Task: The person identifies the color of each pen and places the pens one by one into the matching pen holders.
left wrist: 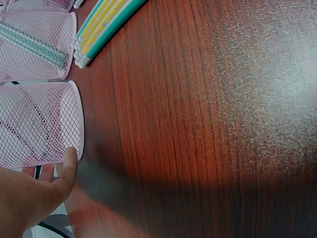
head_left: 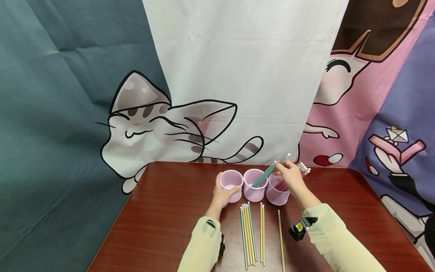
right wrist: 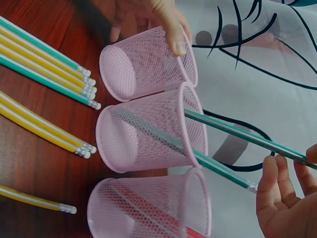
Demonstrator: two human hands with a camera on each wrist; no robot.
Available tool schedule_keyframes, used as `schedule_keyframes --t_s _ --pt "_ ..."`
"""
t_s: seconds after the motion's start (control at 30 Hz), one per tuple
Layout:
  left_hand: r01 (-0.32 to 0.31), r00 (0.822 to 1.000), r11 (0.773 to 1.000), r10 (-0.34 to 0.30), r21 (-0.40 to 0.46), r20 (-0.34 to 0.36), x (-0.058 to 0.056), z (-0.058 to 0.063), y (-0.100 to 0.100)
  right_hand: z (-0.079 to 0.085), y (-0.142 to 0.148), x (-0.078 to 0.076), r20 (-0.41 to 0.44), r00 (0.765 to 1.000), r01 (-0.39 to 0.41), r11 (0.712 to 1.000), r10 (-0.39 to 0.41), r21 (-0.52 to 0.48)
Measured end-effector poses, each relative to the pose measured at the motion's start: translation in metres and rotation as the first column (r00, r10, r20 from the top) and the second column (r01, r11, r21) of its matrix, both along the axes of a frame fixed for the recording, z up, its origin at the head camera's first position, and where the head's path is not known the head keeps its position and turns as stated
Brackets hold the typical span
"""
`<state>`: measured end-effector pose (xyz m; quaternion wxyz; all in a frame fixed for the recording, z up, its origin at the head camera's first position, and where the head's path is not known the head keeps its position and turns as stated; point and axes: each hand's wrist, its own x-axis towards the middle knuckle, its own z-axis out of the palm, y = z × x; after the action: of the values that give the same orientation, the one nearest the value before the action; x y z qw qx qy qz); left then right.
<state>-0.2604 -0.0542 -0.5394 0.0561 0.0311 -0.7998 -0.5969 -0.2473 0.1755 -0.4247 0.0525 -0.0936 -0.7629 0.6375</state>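
Three pink mesh pencil cups stand in a row. My left hand (head_left: 221,194) holds the left cup (head_left: 235,197), thumb at its rim and fingers around the outer side. My right hand (head_left: 291,178) pinches a green pencil (right wrist: 237,133) near its upper end. Its lower end is inside the mouth of the middle cup (head_left: 254,195). Another green pencil (right wrist: 225,174) leans in that cup, eraser end up. Several red pencils (head_left: 303,169) lean in the right cup (head_left: 276,198), partly behind my right hand in the head view.
On the brown table (head_left: 163,215), in front of the cups, lies a group of yellow pencils (head_left: 248,238) with green ones at its sides. Two more yellow pencils (head_left: 262,234) lie to the right, then a single yellow pencil (head_left: 281,240). A printed cloth (head_left: 251,75) hangs behind.
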Motion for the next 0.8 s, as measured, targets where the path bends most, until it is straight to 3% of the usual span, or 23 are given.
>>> schedule_keyframes --t_s 0.2,0.33,0.57,0.8 --pt "0.001 1.000 1.000 -0.001 -0.005 0.001 0.000 -0.001 -0.001 -0.010 0.000 0.000 0.072 0.997 0.006 1.000 -0.006 0.001" --pt "0.003 1.000 1.000 -0.003 -0.004 -0.007 0.000 -0.001 -0.001 -0.016 0.000 0.000 0.090 0.996 -0.014 0.997 0.020 -0.073" --pt "0.008 1.000 1.000 -0.008 -0.001 -0.003 -0.001 0.000 0.000 -0.023 0.002 -0.002 0.071 0.997 -0.027 0.989 0.038 -0.145" --pt "0.008 1.000 1.000 -0.008 -0.002 0.000 0.000 0.000 -0.001 -0.025 0.002 -0.001 0.000 1.000 0.003 0.993 -0.003 -0.121"
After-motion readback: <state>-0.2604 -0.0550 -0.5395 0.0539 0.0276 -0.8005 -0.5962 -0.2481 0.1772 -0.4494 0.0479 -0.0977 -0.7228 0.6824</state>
